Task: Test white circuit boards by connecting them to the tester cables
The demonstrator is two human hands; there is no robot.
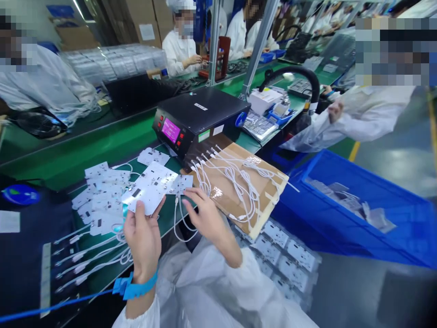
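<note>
My left hand point(143, 232) grips a white circuit board point(150, 187) by its near edge, thumb on top, and holds it tilted over the bench. Around that wrist is a blue strap point(139, 284) with a cord running left. My right hand point(208, 216) has its fingers apart, with the fingertips close to the right edge of a second white circuit board point(182, 183); whether they touch it I cannot tell. A white cable point(176, 212) hangs from this second board. To the left lies a loose pile of similar white boards point(102, 196).
A black test unit point(201, 111) with a pink screen stands behind a cardboard sheet point(235, 182) carrying several white cables. At left is another black box point(23, 246) with cables plugged in. Boards in trays point(290, 255) and a blue bin point(355, 209) are at right. Co-workers sit around.
</note>
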